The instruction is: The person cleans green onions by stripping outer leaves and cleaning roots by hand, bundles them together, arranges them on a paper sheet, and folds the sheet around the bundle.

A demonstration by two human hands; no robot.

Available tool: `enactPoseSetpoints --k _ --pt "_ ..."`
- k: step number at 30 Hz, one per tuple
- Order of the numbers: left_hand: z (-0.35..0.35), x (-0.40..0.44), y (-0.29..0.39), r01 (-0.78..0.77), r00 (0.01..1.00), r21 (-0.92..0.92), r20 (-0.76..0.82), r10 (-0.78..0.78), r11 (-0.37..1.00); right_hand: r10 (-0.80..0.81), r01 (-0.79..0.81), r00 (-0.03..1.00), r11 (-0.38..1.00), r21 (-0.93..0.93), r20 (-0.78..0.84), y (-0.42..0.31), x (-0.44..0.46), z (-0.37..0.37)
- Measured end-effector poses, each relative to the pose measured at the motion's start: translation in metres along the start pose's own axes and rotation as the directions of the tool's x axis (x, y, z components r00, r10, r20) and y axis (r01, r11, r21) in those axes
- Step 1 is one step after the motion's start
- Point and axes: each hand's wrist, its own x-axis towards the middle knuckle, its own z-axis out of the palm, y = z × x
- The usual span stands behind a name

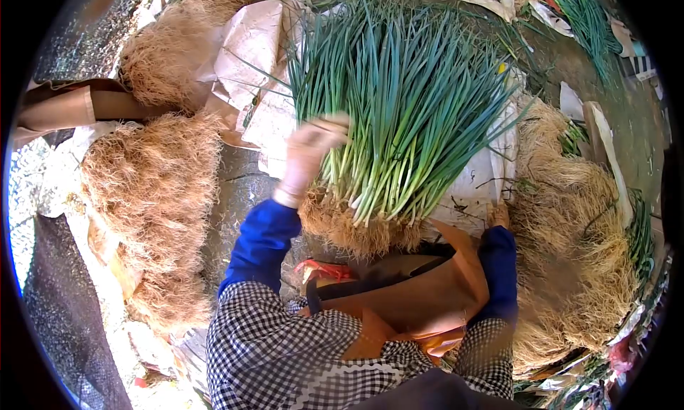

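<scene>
A large bundle of green onions [399, 118] lies on a white woven plastic sheet [470, 189], leaves pointing away and brown roots [356, 228] toward me. My left hand [310, 150] is over the bundle's left side, just above the pale stems. Motion blurs its fingers, so whether they hold anything does not show. My right hand [499, 215] is low at the right of the bundle, closed at the near end of the sheet's folded right edge. Part of that hand is hidden by its foreshortened view.
Thick piles of onions with roots outward stand at left [153, 218] and right [570, 246]. Another root pile [171, 47] lies at upper left. More green leaves [588, 25] are at upper right. A brown apron [406, 296] spreads over my lap, beside a red item [324, 269].
</scene>
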Motion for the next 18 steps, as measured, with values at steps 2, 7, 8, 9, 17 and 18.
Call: enactPoseSetpoints --k 2,7,8,9,17,18 --pt "0.031 -0.01 -0.041 0.198 0.938 0.185 0.248 -0.241 0.963 -0.173 0.161 0.983 0.971 -0.179 -0.054 0.05 0.038 0.042" --pt "0.076 0.002 -0.102 -0.388 0.847 0.721 0.524 -0.085 0.574 -0.131 0.121 0.986 0.988 -0.091 -0.107 0.027 0.014 0.024" --pt "0.08 0.006 -0.106 -0.462 0.813 0.745 0.572 -0.105 0.482 -0.121 0.111 0.986 0.99 -0.086 -0.118 0.027 0.013 0.026" --pt "0.083 0.009 -0.115 -0.544 0.789 0.739 0.612 -0.058 0.396 -0.109 0.098 0.985 0.992 -0.084 -0.13 0.028 0.012 0.028" --pt "0.075 0.021 -0.136 -0.773 0.634 0.629 0.769 0.077 0.08 -0.184 0.181 0.978 0.983 -0.043 -0.102 0.026 0.007 0.024" --pt "0.072 0.022 -0.119 -0.748 0.662 0.648 0.744 0.092 0.145 -0.184 0.181 0.977 0.983 -0.041 -0.103 0.012 -0.004 0.011"
